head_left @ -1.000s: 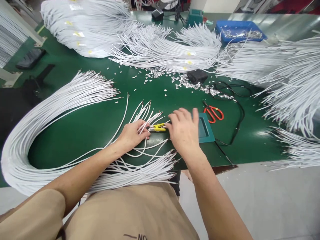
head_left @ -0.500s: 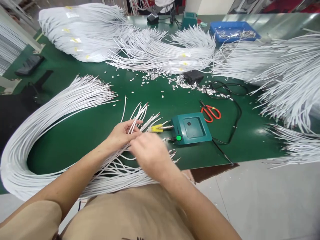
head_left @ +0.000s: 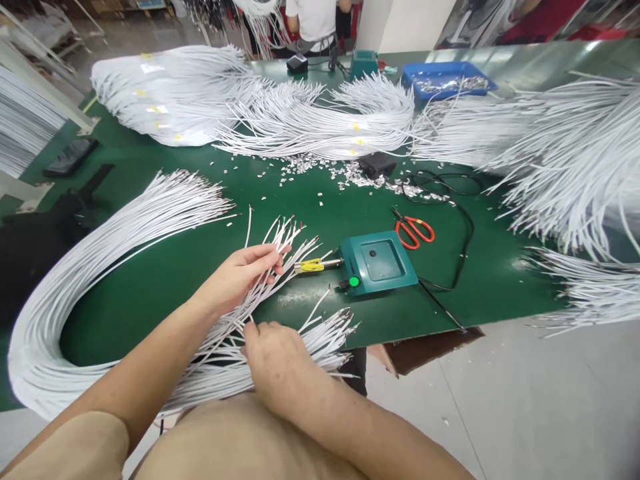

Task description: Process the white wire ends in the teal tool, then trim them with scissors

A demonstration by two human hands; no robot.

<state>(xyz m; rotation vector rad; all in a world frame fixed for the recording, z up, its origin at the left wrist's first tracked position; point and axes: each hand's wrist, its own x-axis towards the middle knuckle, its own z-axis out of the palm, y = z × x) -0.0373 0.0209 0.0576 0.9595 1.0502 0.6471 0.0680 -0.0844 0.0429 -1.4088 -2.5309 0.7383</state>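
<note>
The left hand [head_left: 235,277] lies low over the green table [head_left: 165,260], its fingers stretched nearly straight and closed lightly on a small fan of white wires [head_left: 283,241], whose stripped ends splay out past the fingertips toward the far side. The right hand [head_left: 275,357] sits nearer the body at the table's front edge, fingers curled down and pinching into a bundle of white wires [head_left: 320,333] that lies across that edge; how many wires it has hold of cannot be told. Just beyond the left fingertips lies a yellow clip [head_left: 311,266] on a metal probe, joined to a teal box [head_left: 377,260] with a green button. Red-handled scissors [head_left: 415,231] lie just behind the box, beside a black cable [head_left: 463,247]. Small silvery terminals [head_left: 320,165] are scattered farther back, and a blue tray [head_left: 447,77] stands at the far edge.
</note>
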